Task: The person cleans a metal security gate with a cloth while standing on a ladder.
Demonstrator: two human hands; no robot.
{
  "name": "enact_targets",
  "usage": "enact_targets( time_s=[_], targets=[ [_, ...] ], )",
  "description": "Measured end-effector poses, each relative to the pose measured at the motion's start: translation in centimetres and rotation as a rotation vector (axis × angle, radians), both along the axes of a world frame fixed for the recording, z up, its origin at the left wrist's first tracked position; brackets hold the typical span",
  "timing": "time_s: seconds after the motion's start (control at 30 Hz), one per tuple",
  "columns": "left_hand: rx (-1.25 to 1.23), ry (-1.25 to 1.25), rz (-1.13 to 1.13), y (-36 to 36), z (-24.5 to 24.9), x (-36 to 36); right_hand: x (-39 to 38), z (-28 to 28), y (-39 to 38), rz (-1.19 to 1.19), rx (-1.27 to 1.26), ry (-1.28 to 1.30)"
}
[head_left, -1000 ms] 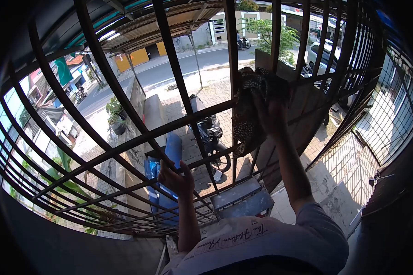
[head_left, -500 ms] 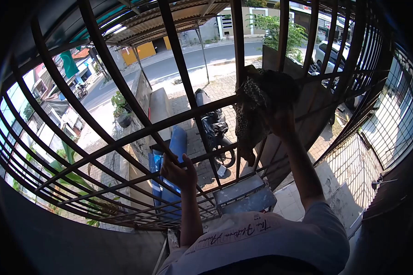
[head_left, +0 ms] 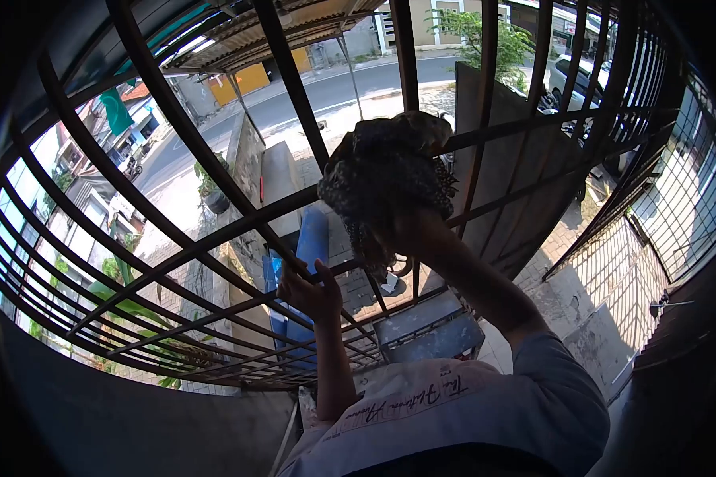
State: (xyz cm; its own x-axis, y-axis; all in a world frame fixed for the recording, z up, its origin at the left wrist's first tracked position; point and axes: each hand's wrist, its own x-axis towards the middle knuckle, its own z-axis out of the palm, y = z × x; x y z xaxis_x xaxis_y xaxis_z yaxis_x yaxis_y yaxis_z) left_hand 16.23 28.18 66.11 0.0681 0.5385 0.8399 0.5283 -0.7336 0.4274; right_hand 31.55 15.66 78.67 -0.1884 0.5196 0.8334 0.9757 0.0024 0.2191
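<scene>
A dark, speckled cloth [head_left: 386,171] is bunched against the horizontal rail of the metal window grille [head_left: 286,205], part of it hanging down below. My right hand [head_left: 415,232] is closed on this cloth, its fingers mostly hidden in the folds and shadow. Lower and to the left, my left hand [head_left: 310,294] wraps around a slanting bar of the grille, thumb pointing up.
Beyond the bars are a blue rolled object [head_left: 313,238], a low wall [head_left: 243,151], a potted plant [head_left: 213,191] and a road [head_left: 294,99]. Below stands a grey-blue box-like surface [head_left: 429,330]. A mesh panel [head_left: 676,183] is at right.
My right hand has moved left along the rail with the cloth, across an upright bar. The left hand stays on its bar. The view has shifted slightly.
</scene>
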Motion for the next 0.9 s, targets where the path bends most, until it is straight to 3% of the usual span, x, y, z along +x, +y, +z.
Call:
enact_targets(
  time_s=[0.03,0.1,0.13,0.2,0.27,0.3,0.37,0.4,0.47,0.53,0.57,0.6,0.63,0.73,0.77,0.87,0.9],
  targets=[
    [0.007,0.012,-0.009,0.0,0.3,-0.1,1.3,1.4,-1.0,0.134,-0.008,0.422],
    [0.036,0.001,-0.032,-0.2,0.7,-0.2,1.8,1.5,-1.0,0.255,0.130,0.652],
    [0.037,0.002,-0.044,-0.2,0.7,0.0,0.9,1.4,-0.3,0.244,0.135,0.652],
    [0.031,0.025,-0.002,-0.2,0.2,-0.1,-1.7,1.3,1.2,0.003,0.363,0.208],
    [-0.031,0.021,-0.019,0.1,-0.4,0.3,-0.7,1.3,0.4,-0.046,0.447,0.122],
    [-0.031,-0.010,-0.039,0.1,-0.3,0.3,1.0,0.5,-0.7,-0.016,0.142,0.370],
    [0.054,0.061,-0.012,0.1,0.2,-0.3,3.7,0.6,-2.2,0.147,0.016,0.479],
    [0.062,0.052,-0.015,0.4,0.3,-0.1,3.3,0.6,-1.5,0.145,0.023,0.469],
    [0.022,0.002,-0.047,0.3,-0.2,-0.1,-0.3,0.1,0.7,0.006,0.318,0.387],
    [-0.017,-0.007,-0.047,0.4,-0.4,-0.2,-4.5,-0.1,0.7,0.292,0.153,0.677],
    [-0.016,-0.007,-0.049,0.3,-0.4,-0.2,-5.6,0.5,0.2,0.579,0.083,0.559],
    [-0.016,-0.010,-0.045,0.2,-0.5,-0.4,-6.9,1.0,0.6,0.706,0.171,0.181],
    [-0.010,-0.011,-0.041,0.2,-0.4,-0.4,-9.6,1.1,0.3,1.029,-0.134,0.719],
    [-0.006,-0.009,-0.024,0.0,-0.3,-0.4,-11.7,-0.3,1.6,0.930,-0.179,0.565],
    [-0.008,-0.014,-0.017,0.1,-0.3,-0.3,-11.6,-4.8,2.7,0.760,-0.126,0.323],
    [-0.002,-0.018,-0.001,0.4,-0.5,-0.6,-10.9,-3.6,2.4,0.681,-0.141,0.472],
    [0.000,-0.023,0.002,0.4,-0.8,-0.8,-10.7,-4.1,3.2,0.601,-0.045,0.383]
  ],
)
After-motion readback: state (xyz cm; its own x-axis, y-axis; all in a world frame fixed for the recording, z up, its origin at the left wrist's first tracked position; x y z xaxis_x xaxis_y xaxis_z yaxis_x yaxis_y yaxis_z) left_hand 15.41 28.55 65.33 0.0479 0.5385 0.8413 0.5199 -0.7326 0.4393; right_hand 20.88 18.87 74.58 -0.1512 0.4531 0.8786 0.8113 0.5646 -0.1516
